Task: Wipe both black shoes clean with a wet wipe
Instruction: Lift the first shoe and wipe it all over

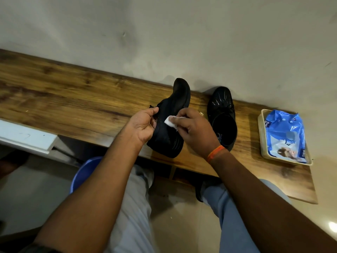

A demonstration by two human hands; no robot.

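A black shoe (177, 101) lies tipped on its side on the wooden shelf (73, 92), sole edge toward the right. My left hand (143, 125) grips it at the collar near the laces. My right hand (196, 131) pinches a folded white wet wipe (171, 121) and presses it against the shoe's side near the heel. The second black shoe (221, 106) stands upright to the right, glossy, toe toward the wall, untouched.
A cream tray (262, 143) at the shelf's right end holds a blue wet-wipe pack (284, 132). A white wall runs behind the shelf. A white ledge (25, 137) sits at the left, a blue seat edge (83, 172) below, and my knees under the shelf.
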